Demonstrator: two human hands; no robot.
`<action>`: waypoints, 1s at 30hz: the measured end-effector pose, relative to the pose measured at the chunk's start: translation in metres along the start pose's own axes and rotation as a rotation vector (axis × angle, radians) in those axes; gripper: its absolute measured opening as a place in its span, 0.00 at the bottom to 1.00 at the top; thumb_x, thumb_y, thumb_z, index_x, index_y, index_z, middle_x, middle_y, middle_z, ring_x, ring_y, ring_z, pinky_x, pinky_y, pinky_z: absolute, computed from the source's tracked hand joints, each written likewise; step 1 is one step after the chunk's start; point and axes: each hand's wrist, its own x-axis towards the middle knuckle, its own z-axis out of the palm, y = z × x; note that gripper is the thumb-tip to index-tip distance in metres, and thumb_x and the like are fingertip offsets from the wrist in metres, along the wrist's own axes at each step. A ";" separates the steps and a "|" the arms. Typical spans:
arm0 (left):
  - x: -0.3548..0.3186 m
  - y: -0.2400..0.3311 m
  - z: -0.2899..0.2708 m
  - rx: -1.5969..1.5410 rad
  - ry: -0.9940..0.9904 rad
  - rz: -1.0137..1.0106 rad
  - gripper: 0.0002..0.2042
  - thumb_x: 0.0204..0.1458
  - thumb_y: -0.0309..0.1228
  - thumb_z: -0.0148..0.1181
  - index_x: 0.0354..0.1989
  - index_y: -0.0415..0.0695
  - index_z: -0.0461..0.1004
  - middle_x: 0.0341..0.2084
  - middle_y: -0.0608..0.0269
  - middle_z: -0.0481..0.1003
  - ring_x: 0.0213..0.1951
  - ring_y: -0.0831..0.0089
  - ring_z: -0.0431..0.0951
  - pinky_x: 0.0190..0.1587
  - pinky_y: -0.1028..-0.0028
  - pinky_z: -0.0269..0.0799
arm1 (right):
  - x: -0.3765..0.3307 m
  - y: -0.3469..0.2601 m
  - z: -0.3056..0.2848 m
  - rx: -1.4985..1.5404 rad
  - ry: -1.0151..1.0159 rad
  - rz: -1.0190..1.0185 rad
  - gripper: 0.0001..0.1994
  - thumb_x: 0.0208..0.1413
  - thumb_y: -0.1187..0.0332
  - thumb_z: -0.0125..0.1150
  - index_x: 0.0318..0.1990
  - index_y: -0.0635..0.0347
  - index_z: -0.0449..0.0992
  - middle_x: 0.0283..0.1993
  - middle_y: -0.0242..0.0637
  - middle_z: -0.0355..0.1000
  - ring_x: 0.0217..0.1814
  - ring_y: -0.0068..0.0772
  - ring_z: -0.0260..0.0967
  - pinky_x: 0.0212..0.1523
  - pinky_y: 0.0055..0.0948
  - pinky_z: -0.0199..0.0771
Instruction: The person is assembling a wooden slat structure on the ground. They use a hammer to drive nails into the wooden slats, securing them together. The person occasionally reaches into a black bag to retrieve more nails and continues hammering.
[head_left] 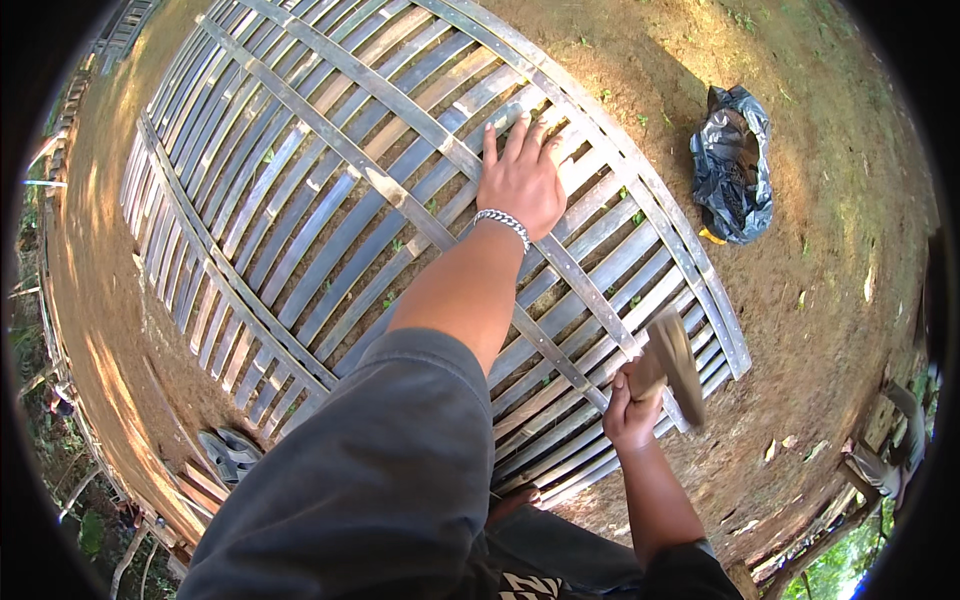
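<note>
A large panel of narrow grey and tan slats (330, 225), joined by long crosswise strips, lies on the ground before me. My left hand (525, 180) rests on it near the far right part, fingers spread, holding nothing. A chain bracelet (503, 222) circles that wrist. Lower right, my right hand (632, 410) grips the handle of a hammer (680, 368) over the panel's near right corner. The hammer's head is smeared by motion. Whether it touches the slats I cannot tell. No nail can be made out by my left fingers.
An open black plastic bag (732, 165) sits on the bare dirt right of the panel, with something dark inside. A pair of sandals (230, 455) lies off the near left edge. Wooden pieces (885, 455) stand at the far right. My foot (512, 502) is by the near edge.
</note>
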 end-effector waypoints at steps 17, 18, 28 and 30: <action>-0.001 0.002 -0.002 0.043 -0.071 -0.008 0.24 0.61 0.35 0.45 0.65 0.42 0.70 0.69 0.56 0.64 0.75 0.58 0.53 0.76 0.43 0.36 | 0.016 -0.024 -0.004 -0.035 -0.053 0.174 0.17 0.64 0.72 0.60 0.58 0.66 0.68 0.38 0.58 0.77 0.36 0.59 0.79 0.42 0.48 0.79; 0.000 0.002 -0.002 0.031 -0.070 -0.005 0.24 0.62 0.36 0.45 0.65 0.42 0.70 0.70 0.56 0.63 0.75 0.58 0.53 0.76 0.44 0.35 | 0.015 -0.023 -0.003 -0.030 0.030 0.059 0.16 0.63 0.74 0.60 0.57 0.67 0.68 0.37 0.56 0.77 0.35 0.53 0.79 0.39 0.46 0.80; -0.002 -0.001 -0.001 0.037 -0.042 -0.004 0.24 0.61 0.35 0.46 0.65 0.43 0.70 0.70 0.57 0.64 0.74 0.58 0.54 0.76 0.44 0.37 | 0.025 -0.033 -0.005 0.049 0.063 -0.120 0.12 0.65 0.78 0.54 0.53 0.72 0.67 0.29 0.37 0.70 0.28 0.28 0.69 0.28 0.29 0.71; 0.000 0.004 -0.001 0.039 -0.048 0.001 0.25 0.60 0.35 0.46 0.65 0.43 0.70 0.70 0.56 0.63 0.75 0.57 0.53 0.76 0.44 0.36 | 0.014 0.001 0.006 0.057 0.162 -0.329 0.14 0.64 0.77 0.54 0.55 0.70 0.67 0.30 0.43 0.72 0.28 0.32 0.71 0.29 0.32 0.73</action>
